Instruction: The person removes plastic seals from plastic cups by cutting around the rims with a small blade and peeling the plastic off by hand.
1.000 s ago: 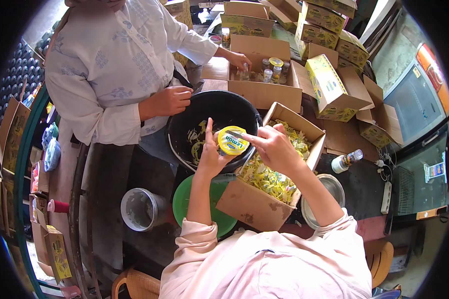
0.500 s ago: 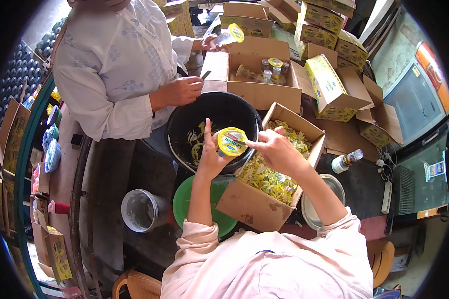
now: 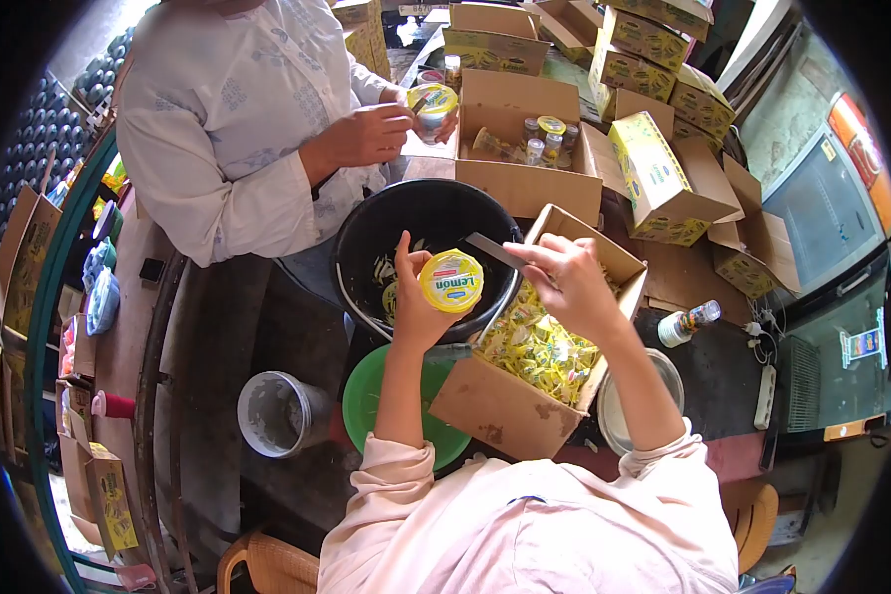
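Note:
My left hand (image 3: 416,315) is wrapped round a plastic cup with a yellow-rimmed lemon-printed lid (image 3: 451,281), lid facing up, above the black bucket (image 3: 351,198). In my right hand (image 3: 572,282) is a flat metal blade (image 3: 493,249), its tip pointing left and apart from the lid. Pale and yellow scraps lie inside the bucket. To the right, a cardboard box (image 3: 505,414) is filled with yellow plastic wrapper pieces. Across the bucket, another person's hands (image 3: 361,141) hold a similar lidded cup (image 3: 433,103) and a small dark strip.
A green basin (image 3: 366,396) and a grey-white bucket (image 3: 267,416) stand at the left. Beyond is an open carton (image 3: 525,188) of cups and jars. Yellow cartons (image 3: 653,163) are stacked at the back right. A bottle (image 3: 688,322) lies near a metal basin (image 3: 673,381).
My right hand has drawn the blade up and right, off the lid. The cup has shifted slightly left. The other person's two hands have come together at their cup.

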Available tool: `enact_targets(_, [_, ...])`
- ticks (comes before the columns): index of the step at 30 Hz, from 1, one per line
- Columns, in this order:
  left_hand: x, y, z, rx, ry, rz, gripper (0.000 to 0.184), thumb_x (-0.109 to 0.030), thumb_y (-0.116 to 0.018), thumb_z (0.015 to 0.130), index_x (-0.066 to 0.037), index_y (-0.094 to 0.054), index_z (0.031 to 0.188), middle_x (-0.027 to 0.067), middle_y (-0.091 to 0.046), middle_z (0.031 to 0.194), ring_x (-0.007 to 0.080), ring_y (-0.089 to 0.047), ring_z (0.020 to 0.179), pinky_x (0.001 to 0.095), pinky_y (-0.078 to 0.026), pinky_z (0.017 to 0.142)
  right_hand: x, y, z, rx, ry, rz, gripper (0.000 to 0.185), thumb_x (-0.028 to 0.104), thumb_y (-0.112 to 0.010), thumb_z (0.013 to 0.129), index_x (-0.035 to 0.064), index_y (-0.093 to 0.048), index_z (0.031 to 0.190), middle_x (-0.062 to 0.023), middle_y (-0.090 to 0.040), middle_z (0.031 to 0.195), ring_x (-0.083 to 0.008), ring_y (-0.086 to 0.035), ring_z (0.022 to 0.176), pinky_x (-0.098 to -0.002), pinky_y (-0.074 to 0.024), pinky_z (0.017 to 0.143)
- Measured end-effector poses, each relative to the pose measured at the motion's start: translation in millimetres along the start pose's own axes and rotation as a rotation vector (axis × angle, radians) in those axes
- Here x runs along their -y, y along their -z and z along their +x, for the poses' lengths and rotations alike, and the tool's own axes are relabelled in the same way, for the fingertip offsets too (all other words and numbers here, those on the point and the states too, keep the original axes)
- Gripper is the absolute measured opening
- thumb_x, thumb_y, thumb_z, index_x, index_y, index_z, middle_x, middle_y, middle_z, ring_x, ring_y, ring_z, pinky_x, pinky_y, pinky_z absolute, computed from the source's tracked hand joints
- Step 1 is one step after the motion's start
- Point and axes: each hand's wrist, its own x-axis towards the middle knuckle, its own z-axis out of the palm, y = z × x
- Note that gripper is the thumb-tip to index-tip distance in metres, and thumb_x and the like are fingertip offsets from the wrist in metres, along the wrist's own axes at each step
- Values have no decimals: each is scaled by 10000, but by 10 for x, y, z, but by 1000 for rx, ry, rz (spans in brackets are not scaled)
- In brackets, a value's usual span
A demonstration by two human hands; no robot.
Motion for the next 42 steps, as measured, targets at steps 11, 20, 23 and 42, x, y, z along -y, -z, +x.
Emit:
enact_targets(11, [-15, -27, -16, 50, 47, -113, 1236, -82, -821, 587, -46, 102, 1408, 121, -504, 1115, 212, -538, 1011, 318, -418, 903, 45, -765, 70, -94, -493, 1164, 335, 61, -529, 883, 7, -511, 1214, -10, -579, 807, -43, -522, 737, -190, -438, 693])
enact_targets(20, [9, -74, -5, -15, 49, -142, 1266, 13, -757, 634, -98, 273, 1360, 135, -527, 1110, 202, -559, 972, 310, -438, 878, -91, -540, 105, -75, -36, 131, 346, 57, -560, 802, 138, -590, 1137, -61, -542, 770, -229, -531, 783, -352, -341, 739])
enact_targets(23, [8, -72, 10, -73, 37, -147, 1281, 18, -771, 611, -103, 254, 1370, 140, -529, 1098, 199, -559, 966, 306, -441, 873, 130, -367, 21, -36, 31, -208, 309, 86, -546, 818, 153, -601, 1115, -33, -509, 771, -189, -506, 848, -367, -275, 762])
enact_targets(42, [-27, -68, -13, -82, 50, -84, 1298, -16, -793, 586, -102, 230, 1380, 144, -544, 1071, 213, -562, 934, 322, -437, 863, 169, -516, -91, 24, 205, -379, 440, 21, -576, 704, 145, -606, 1125, -31, -484, 811, -185, -478, 862, -375, -263, 791])
